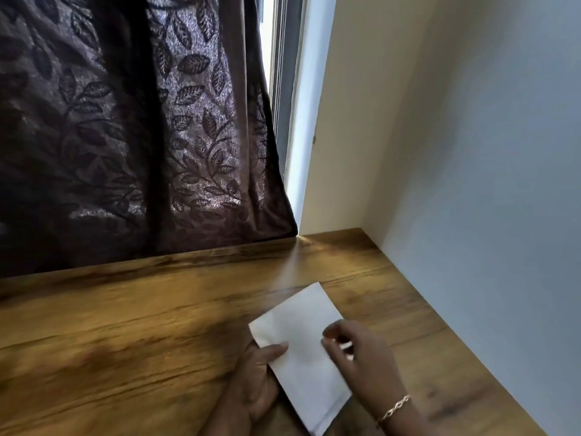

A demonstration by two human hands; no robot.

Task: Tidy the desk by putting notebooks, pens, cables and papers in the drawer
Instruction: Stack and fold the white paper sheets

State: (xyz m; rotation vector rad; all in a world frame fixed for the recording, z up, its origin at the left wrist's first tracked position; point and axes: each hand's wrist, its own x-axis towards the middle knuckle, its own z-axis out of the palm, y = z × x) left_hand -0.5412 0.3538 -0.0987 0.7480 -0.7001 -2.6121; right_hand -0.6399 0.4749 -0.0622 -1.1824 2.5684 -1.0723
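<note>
a wooden desk is set into a corner, against a pale wall on the right. a dark leaf-patterned curtain is hung behind it, and daylight is let in through a narrow window gap beside the curtain.

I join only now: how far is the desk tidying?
Done, it seems: the visible desk shows no notebooks, pens or cables. In hand: the left hand holds a white paper, the right hand above it. Left: the paper; no drawer is in view.
</note>
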